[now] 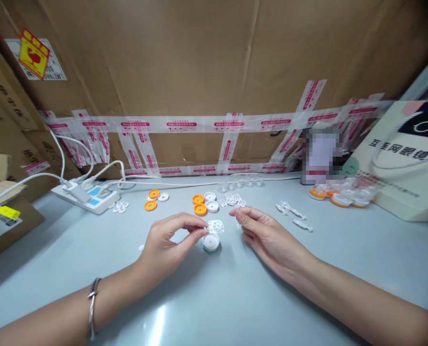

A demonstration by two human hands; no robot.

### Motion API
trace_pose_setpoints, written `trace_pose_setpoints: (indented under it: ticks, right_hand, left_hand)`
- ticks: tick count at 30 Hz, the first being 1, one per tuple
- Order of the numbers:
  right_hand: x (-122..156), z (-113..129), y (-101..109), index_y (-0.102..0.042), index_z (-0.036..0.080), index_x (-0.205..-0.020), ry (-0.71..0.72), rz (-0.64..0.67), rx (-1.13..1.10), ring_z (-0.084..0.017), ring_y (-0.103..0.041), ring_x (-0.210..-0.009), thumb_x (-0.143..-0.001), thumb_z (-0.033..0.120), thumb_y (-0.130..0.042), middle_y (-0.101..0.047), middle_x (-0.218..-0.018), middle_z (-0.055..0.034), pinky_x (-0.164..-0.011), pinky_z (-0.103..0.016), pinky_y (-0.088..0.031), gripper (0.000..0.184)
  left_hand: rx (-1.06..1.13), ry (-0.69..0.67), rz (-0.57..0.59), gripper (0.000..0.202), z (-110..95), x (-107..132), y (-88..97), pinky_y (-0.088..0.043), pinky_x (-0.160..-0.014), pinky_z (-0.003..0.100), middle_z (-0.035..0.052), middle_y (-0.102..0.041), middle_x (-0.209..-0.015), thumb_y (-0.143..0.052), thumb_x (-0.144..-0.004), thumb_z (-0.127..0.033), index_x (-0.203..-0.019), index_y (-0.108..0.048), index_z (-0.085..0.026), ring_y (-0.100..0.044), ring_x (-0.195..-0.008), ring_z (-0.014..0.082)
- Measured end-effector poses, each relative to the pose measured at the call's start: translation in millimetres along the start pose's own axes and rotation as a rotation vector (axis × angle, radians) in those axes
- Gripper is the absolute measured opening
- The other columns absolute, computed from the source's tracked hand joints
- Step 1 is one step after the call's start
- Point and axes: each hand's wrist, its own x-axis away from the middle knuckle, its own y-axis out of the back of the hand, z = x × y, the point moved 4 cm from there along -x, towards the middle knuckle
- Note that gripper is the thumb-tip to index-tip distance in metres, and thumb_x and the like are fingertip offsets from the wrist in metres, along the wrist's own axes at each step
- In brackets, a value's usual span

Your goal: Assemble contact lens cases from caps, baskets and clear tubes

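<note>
My left hand (179, 235) is closed in a pinch on a white perforated plastic piece (216, 226), rounded with cut-out holes. Just below that piece, a round white cap (210, 241) with a greenish lower edge sits on the table. My right hand (259, 226) is to the right of it, thumb and fingertips pressed together; whatever they grip is too small or hidden to name. Several similar white perforated pieces (232, 200) lie beyond the hands. Beside them are orange caps (200, 209) and white caps (212, 206).
A white power strip (87, 196) with plugged cables stands at the back left. White discs (120, 207) lie near it. Long white parts (302, 225) and transparent-topped orange caps (354, 196) are on the right, before a printed paper bag (404, 192). A large taped carton (185, 62) walls off the back.
</note>
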Motion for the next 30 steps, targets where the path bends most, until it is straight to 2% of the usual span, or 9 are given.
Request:
trace_pose_setpoints:
  ticks: [3, 5, 10, 14, 18, 25, 30]
  right_hand:
    - [-1.5, 2.3, -0.1, -0.066, 0.018, -0.073, -0.009, 0.02, -0.071, -0.005, -0.027, -0.048, -0.059, 0.037, -0.077, -0.041, -0.054, 0.0068, -0.048, -0.022, -0.023, 0.027]
    - [-0.9, 2.4, -1.8, -0.065, 0.016, -0.074, -0.022, 0.039, -0.118, -0.005, -0.029, -0.047, -0.057, 0.036, -0.078, -0.041, -0.051, 0.0072, -0.047, -0.021, -0.025, 0.029]
    - [5.6, -2.1, -10.7, -0.061, 0.016, -0.072, -0.106, 0.097, -0.107, -0.006, -0.048, -0.05, -0.059, 0.034, -0.077, -0.056, -0.055, 0.0036, -0.054, -0.02, -0.039, 0.027]
    - [11.3, -0.6, -18.4, -0.059, 0.016, -0.074, -0.076, 0.143, -0.04, -0.009, -0.058, -0.055, -0.063, 0.035, -0.075, -0.063, -0.059, 0.0013, -0.059, -0.022, -0.045, 0.027]
    - [14.5, 2.9, -22.5, -0.059, 0.016, -0.075, -0.011, 0.169, 0.006, -0.011, -0.062, -0.057, -0.062, 0.035, -0.075, -0.067, -0.062, 0.0002, -0.062, -0.025, -0.049, 0.028]
    - [18.5, 4.0, -22.9, -0.061, 0.017, -0.079, -0.023, 0.244, -0.011, -0.013, -0.067, -0.067, -0.068, 0.035, -0.07, -0.069, -0.071, -0.0014, -0.075, -0.028, -0.051, 0.023]
    - [18.4, 2.1, -21.9, -0.062, 0.017, -0.081, -0.035, 0.248, -0.025, -0.012, -0.067, -0.069, -0.069, 0.033, -0.07, -0.07, -0.07, -0.0016, -0.076, -0.026, -0.051, 0.022]
  left_hand:
    - [-0.001, 0.008, 0.007, 0.006, 0.4, -0.3, -0.6, -0.055, -0.064, 0.023, 0.0032, -0.071, -0.076, -0.063, -0.076, -0.013, -0.079, -0.067, -0.016, -0.067, -0.069, 0.0146]
    - [-0.003, 0.008, 0.01, 0.006, 0.7, -0.4, -1.1, -0.056, -0.064, 0.024, 0.0035, -0.071, -0.076, -0.062, -0.076, -0.013, -0.079, -0.066, -0.016, -0.067, -0.068, 0.0149]
    - [-0.024, -0.056, 0.018, 0.008, -1.4, 1.4, -2.4, -0.055, -0.064, 0.024, 0.0039, -0.071, -0.076, -0.061, -0.077, -0.012, -0.08, -0.066, -0.017, -0.066, -0.069, 0.0143]
    - [-0.034, -0.164, 0.009, 0.013, -6.2, 4.1, -2.9, -0.054, -0.067, 0.023, 0.0032, -0.071, -0.077, -0.061, -0.076, -0.008, -0.084, -0.065, -0.017, -0.066, -0.071, 0.0132]
    - [-0.06, -0.262, 0.01, 0.018, -10.3, 5.4, -4.2, -0.054, -0.068, 0.023, 0.0044, -0.07, -0.079, -0.06, -0.076, -0.004, -0.088, -0.064, -0.017, -0.066, -0.073, 0.0134]
    - [-0.131, -0.313, 0.012, 0.019, -12.9, 5.7, -2.6, -0.054, -0.066, 0.022, 0.0049, -0.069, -0.078, -0.057, -0.077, -0.002, -0.087, -0.063, -0.016, -0.065, -0.072, 0.0128]
    - [-0.137, -0.334, 0.005, 0.017, -12.4, 5.7, -2.7, -0.055, -0.066, 0.022, 0.0042, -0.068, -0.077, -0.056, -0.078, -0.002, -0.085, -0.061, -0.016, -0.065, -0.072, 0.0124]
